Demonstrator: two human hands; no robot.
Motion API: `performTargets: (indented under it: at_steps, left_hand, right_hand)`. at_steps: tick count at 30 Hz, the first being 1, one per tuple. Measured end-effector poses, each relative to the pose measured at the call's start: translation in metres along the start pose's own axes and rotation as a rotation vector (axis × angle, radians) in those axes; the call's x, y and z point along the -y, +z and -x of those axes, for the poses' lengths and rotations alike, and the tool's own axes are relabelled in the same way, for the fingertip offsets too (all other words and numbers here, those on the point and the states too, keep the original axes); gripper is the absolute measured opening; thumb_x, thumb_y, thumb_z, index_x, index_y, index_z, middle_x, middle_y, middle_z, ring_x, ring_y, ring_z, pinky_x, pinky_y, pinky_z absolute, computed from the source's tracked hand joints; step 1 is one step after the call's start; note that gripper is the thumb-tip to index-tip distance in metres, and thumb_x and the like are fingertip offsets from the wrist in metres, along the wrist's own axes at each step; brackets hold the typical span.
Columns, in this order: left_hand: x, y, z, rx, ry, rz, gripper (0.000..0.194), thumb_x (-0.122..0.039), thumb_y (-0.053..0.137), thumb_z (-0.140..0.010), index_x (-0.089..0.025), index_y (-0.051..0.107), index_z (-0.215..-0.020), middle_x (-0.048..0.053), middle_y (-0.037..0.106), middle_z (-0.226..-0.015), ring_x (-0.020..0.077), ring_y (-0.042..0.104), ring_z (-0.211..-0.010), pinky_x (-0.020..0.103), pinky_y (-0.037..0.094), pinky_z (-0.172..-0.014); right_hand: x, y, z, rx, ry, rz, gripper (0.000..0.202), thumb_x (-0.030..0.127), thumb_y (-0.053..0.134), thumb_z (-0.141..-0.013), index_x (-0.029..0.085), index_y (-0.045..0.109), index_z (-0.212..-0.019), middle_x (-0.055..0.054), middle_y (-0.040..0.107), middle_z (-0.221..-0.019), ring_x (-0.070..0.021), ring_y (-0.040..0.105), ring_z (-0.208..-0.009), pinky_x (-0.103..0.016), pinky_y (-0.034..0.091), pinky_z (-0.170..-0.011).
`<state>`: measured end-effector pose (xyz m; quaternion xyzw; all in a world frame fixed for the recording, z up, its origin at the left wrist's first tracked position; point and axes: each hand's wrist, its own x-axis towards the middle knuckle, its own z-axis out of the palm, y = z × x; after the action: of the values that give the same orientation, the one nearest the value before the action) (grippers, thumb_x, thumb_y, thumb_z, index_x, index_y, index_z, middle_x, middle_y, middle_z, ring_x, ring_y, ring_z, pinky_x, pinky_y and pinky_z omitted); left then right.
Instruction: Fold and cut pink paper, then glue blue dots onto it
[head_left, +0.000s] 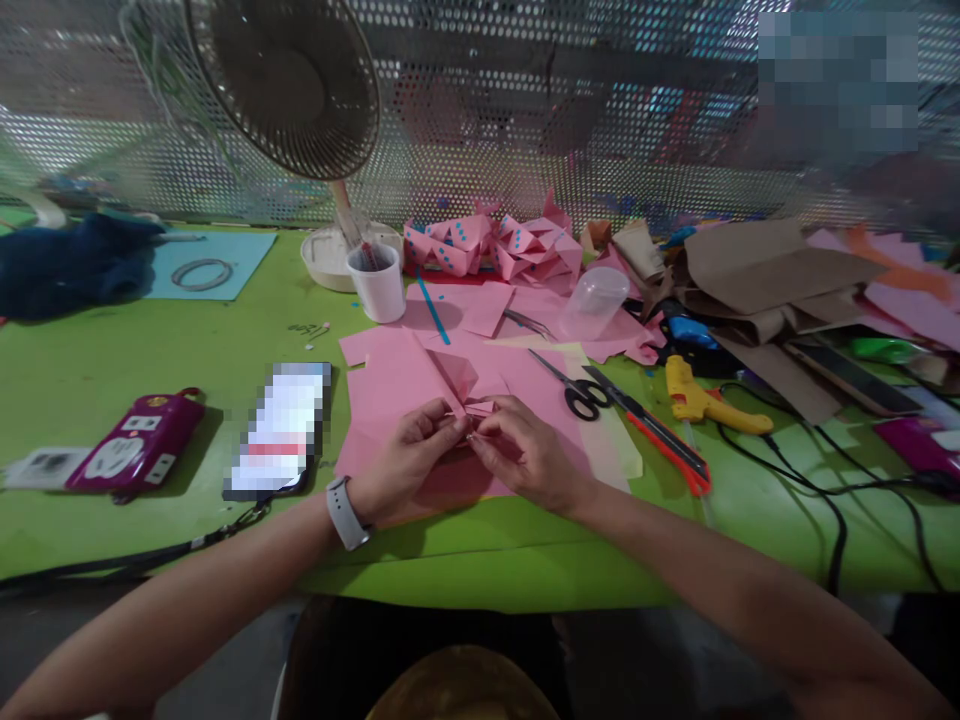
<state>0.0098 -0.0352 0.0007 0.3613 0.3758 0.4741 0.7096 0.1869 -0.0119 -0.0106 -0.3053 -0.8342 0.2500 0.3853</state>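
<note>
Between my two hands is a folded pink paper piece (452, 375), its pointed part rising above the fingers. My left hand (420, 445), with a grey watch on its wrist, pinches the lower left of the piece between thumb and fingers. My right hand (525, 450) closes on its lower right side, the fingertips close to the left thumb. Pink sheets (382, 395) lie flat beneath both hands. Black scissors (583, 398) and a red cutter knife (667, 445) lie to the right.
A fan (285, 90) and a white cup (377, 285) stand at the back left, near folded pink papers (536, 245). A phone (277, 430) lies left. On the right are a yellow glue gun (712, 405), black cables and brown paper (772, 265).
</note>
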Motion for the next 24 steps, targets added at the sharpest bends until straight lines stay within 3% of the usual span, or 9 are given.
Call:
performTargets:
  at_steps: [8, 11, 15, 18, 24]
  left_hand:
    - [-0.0013, -0.0009, -0.0002, -0.009, 0.038, 0.055, 0.023, -0.03, 0.073, -0.082, -0.016, 0.058, -0.092, 0.002, 0.069, -0.087, 0.0125, 0.066, -0.081, 0.028, 0.052, -0.082]
    - [-0.0033, -0.0004, 0.0008, -0.009, 0.057, 0.051, 0.022, -0.029, 0.072, -0.082, -0.017, 0.056, -0.091, 0.002, 0.07, -0.086, 0.0126, 0.066, -0.082, 0.028, 0.051, -0.083]
    - [-0.0056, 0.0008, 0.0023, -0.029, 0.101, -0.012, 0.022, -0.03, 0.07, -0.085, -0.017, 0.058, -0.098, 0.002, 0.07, -0.085, 0.0123, 0.065, -0.078, 0.024, 0.05, -0.073]
    - [-0.0071, 0.0021, 0.0033, -0.049, 0.117, -0.054, 0.029, -0.031, 0.069, -0.085, -0.018, 0.058, -0.109, 0.0, 0.068, -0.082, 0.0112, 0.063, -0.074, 0.022, 0.048, -0.069]
    - [-0.0079, 0.0051, 0.0032, -0.01, 0.091, 0.016, 0.029, -0.032, 0.072, -0.083, -0.018, 0.053, -0.101, -0.002, 0.067, -0.074, 0.0113, 0.063, -0.066, 0.023, 0.05, -0.064]
  right_hand:
    - [0.0028, -0.0029, -0.0008, -0.078, 0.01, -0.009, 0.016, 0.027, 0.058, -0.091, 0.022, 0.054, -0.105, -0.011, 0.058, -0.122, -0.0221, 0.058, -0.115, -0.036, 0.054, -0.089]
    - [0.0059, -0.0056, -0.0033, -0.179, 0.059, -0.044, 0.017, 0.027, 0.058, -0.09, 0.021, 0.052, -0.104, -0.012, 0.056, -0.12, -0.021, 0.06, -0.104, -0.036, 0.055, -0.08]
    - [0.0076, -0.0073, -0.0055, -0.281, 0.123, -0.055, 0.011, 0.028, 0.057, -0.089, 0.021, 0.05, -0.093, -0.006, 0.054, -0.095, -0.0166, 0.056, -0.081, -0.032, 0.052, -0.069]
    - [0.0077, -0.0074, -0.0054, -0.203, 0.266, -0.173, 0.016, 0.035, 0.057, -0.09, 0.021, 0.049, -0.09, -0.001, 0.054, -0.081, -0.0139, 0.053, -0.069, -0.028, 0.048, -0.061]
    - [0.0047, -0.0046, -0.0056, 0.156, 0.47, -0.516, 0.029, 0.047, 0.057, -0.09, 0.018, 0.057, -0.087, 0.001, 0.058, -0.072, -0.0114, 0.055, -0.06, -0.024, 0.045, -0.052]
